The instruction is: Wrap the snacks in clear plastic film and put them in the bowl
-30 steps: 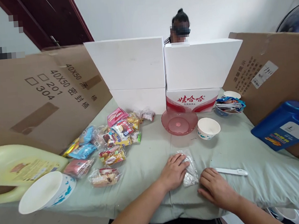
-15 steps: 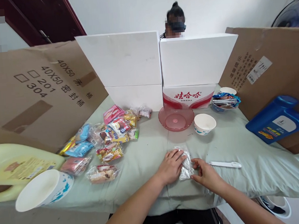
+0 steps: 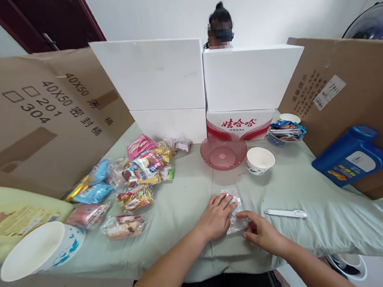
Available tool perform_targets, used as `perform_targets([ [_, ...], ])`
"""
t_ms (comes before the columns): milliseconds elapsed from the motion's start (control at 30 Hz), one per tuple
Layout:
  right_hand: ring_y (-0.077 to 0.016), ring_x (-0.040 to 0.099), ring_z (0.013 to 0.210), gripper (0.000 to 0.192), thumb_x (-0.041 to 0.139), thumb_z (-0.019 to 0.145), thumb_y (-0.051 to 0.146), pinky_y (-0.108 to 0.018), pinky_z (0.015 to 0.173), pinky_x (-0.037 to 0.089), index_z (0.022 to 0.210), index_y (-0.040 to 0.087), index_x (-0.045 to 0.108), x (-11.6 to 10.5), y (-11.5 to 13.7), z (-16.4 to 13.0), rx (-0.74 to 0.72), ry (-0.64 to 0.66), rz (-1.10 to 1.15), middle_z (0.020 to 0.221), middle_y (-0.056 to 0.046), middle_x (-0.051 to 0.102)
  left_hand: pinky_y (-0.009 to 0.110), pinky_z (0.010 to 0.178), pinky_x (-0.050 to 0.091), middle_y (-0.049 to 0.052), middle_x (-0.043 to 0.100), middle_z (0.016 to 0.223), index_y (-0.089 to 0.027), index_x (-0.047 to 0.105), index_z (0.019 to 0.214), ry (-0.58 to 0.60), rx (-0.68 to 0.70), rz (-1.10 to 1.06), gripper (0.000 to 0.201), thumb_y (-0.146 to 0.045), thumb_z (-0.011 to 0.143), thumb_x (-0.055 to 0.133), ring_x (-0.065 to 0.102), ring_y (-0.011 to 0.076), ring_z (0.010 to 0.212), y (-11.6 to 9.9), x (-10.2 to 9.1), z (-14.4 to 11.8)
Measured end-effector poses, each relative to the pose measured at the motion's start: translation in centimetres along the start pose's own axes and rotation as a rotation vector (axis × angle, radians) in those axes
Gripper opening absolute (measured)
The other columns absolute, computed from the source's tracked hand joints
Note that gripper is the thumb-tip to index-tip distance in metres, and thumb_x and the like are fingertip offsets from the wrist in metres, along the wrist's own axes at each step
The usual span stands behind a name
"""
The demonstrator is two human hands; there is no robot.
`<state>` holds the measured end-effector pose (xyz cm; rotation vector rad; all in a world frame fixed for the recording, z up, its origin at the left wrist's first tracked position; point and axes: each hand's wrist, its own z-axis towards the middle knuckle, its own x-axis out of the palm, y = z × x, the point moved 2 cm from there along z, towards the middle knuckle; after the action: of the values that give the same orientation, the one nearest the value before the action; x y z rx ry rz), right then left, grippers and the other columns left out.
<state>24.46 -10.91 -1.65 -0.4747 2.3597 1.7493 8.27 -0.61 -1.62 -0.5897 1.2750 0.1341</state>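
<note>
We see two bare hands working at one clear plastic packet (image 3: 235,225), which lies on the green cloth (image 3: 184,215) near the table's front edge, below the pink dish. The left hand (image 3: 217,214) rests over the packet's left side, its fingers slightly spread and unclenched, the palm down. The right hand (image 3: 263,230) is at the opposite edge: its index finger reaches onto the packet, its thumb stands apart, and the other fingers curl inward. Nothing is pinched between thumb and index; we cannot tell how firmly either hand presses.

Just right of the right hand we count one white plastic strip (image 3: 285,214). Beyond the packet stand one pink dish (image 3: 224,156) and, close beside it, one small white bowl (image 3: 260,158). On the left we find one large white tub (image 3: 65,250), one yellow jug (image 3: 21,214) and a heap of wrapped snacks (image 3: 146,164), too overlapped for us to count; one bun packet (image 3: 125,226) lies nearest the front. On the right we count one blue bottle (image 3: 351,155). Two brown cardboard panels flank the table.
</note>
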Motion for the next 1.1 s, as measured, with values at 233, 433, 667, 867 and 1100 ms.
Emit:
perform_targets([
  [233, -0.0141, 0.059, 0.055, 0.037, 0.049, 0.079, 0.020, -0.026, 0.052, 0.047, 0.115, 0.022, 0.056, -0.4, -0.4, -1.8, 0.077, 0.080, -0.023, 0.074, 0.000, 0.063, 0.048, 0.108, 0.031, 0.003, 0.044, 0.146, -0.030, 0.044, 0.138, 0.015, -0.011, 0.015, 0.050, -0.022, 0.090, 0.051, 0.036, 0.0286, 0.134, -0.2, 0.3, -0.1],
  [433, -0.0302, 0.053, 0.115, 0.041, 0.055, 0.083, 0.016, -0.051, 0.096, 0.042, 0.122, 0.028, 0.057, -0.7, 0.6, -2.4, -0.521, -0.250, -0.838, 0.125, -0.009, 0.059, 0.049, 0.108, 0.031, 0.005, 0.045, 0.145, -0.025, 0.042, 0.138, 0.009, 0.007, -0.007, 0.051, -0.019, 0.088, 0.051, 0.037, 0.0289, 0.133, -0.2, 0.1, -0.1],
  [667, -0.0209, 0.056, 0.101, 0.013, 0.057, 0.087, 0.017, -0.039, 0.097, 0.041, 0.099, 0.022, 0.061, 1.5, 0.0, -2.1, -0.714, -0.202, -0.944, 0.099, -0.003, 0.066, 0.045, 0.108, 0.030, 0.007, 0.049, 0.141, -0.022, 0.061, 0.106, -0.027, 0.127, -0.118, 0.026, -0.019, 0.080, 0.059, 0.040, 0.0272, 0.131, -0.1, -0.6, -0.8],
  [867, -0.0206, 0.056, 0.108, 0.021, 0.059, 0.087, 0.025, -0.038, 0.100, 0.041, 0.108, 0.020, 0.060, 2.0, -0.3, -2.1, -0.759, -0.210, -0.973, 0.110, -0.006, 0.066, 0.043, 0.106, 0.030, 0.007, 0.057, 0.126, -0.023, 0.064, 0.104, -0.049, 0.136, -0.191, 0.026, -0.016, 0.079, 0.059, 0.047, 0.0240, 0.124, 0.3, -0.4, -1.0],
  [1100, -0.0196, 0.056, 0.111, 0.021, 0.041, 0.093, 0.012, -0.039, 0.102, 0.040, 0.102, 0.018, 0.059, 1.8, 0.4, -2.2, -0.863, -0.296, -0.917, 0.107, -0.008, 0.066, 0.043, 0.107, 0.030, 0.003, 0.063, 0.118, -0.024, 0.066, 0.097, -0.069, 0.113, -0.259, 0.019, -0.014, 0.085, 0.055, 0.042, 0.0238, 0.129, 0.5, -0.3, -0.8],
])
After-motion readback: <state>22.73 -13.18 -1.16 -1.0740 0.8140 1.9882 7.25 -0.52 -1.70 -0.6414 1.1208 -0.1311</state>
